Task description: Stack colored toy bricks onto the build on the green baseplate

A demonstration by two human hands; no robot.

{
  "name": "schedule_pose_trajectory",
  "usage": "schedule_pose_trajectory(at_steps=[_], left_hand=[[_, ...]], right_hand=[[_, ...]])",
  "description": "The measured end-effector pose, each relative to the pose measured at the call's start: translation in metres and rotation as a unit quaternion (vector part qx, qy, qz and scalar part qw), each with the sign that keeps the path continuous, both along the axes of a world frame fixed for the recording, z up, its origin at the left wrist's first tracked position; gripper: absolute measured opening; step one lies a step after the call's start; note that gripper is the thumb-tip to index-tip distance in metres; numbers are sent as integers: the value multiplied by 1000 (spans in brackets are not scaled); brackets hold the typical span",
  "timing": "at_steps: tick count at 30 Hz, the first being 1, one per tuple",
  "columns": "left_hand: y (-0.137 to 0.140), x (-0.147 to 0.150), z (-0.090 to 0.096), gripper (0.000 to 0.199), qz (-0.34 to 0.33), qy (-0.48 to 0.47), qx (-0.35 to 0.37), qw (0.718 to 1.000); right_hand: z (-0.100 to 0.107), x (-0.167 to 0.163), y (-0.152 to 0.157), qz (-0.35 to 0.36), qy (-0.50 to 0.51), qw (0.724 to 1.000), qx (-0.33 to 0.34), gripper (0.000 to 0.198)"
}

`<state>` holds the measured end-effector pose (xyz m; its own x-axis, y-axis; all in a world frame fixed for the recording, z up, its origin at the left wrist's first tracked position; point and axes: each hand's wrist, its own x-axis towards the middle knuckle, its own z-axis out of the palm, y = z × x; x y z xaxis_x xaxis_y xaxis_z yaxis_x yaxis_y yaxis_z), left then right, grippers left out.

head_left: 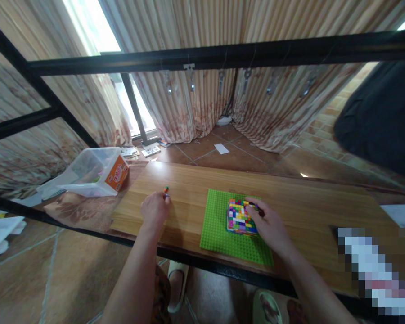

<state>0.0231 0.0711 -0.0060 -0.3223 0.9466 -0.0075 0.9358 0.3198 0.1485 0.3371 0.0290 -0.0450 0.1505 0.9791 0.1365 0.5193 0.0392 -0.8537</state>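
Nearest to me, two forearms reach over the front edge of the wooden desk [307, 202]. My left hand [154, 210] rests curled on the bare wood, its fingertips pinched on a few small bricks [166, 191] showing orange and green; the grip is closed on them. My right hand [269, 222] lies over the right side of the multicoloured brick block [239, 217], fingers spread across its top and far edge, pressing or steadying rather than clasping; whether any finger hooks under it I cannot tell. The block sits on the green baseplate [219, 225], toward its right half, and the plate lies flat near the front of the desk. I judge the block to be light, rigid plastic, with studs that give good purchase but layers that may split under a twist; it is best taken by opposite side walls, low down. The loose bricks are tiny and easy to drop. Further off, at the desk's left end, a clear plastic tub [94, 173] with an orange label lies tipped. Beyond are tiled floor and curtains [195, 112].
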Motion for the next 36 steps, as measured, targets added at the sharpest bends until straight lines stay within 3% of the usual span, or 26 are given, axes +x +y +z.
schedule_pose_trajectory(at_steps=[8,10,12,14,17,19,22,28,36], left_hand=[[4,0,3,36,14,-17,13,1000],[6,3,2,33,0,-66,41,997],[9,11,1,27,-33,-178,73,981],[11,24,-1,20,-61,-353,103,928],[8,50,0,16,-84,-594,108,792],[4,69,2,21,-91,-684,81,719],[-4,96,7,24,-92,-753,35,651],[-15,132,11,29,-142,-805,-35,575],[-14,139,8,29,-183,-793,-49,578]], right_hand=[[1,0,1,0,-1,1000,-6,41],[1,-2,0,1,5,1000,-2,40],[3,-4,0,-1,12,1000,9,39],[6,-5,0,-11,19,999,32,36],[13,-7,-1,-40,37,995,88,31],[19,-8,-2,-57,61,989,121,28],[28,-12,-5,-48,120,983,131,24],[39,-25,-10,29,239,967,83,27],[46,-24,-11,61,296,950,73,15]])
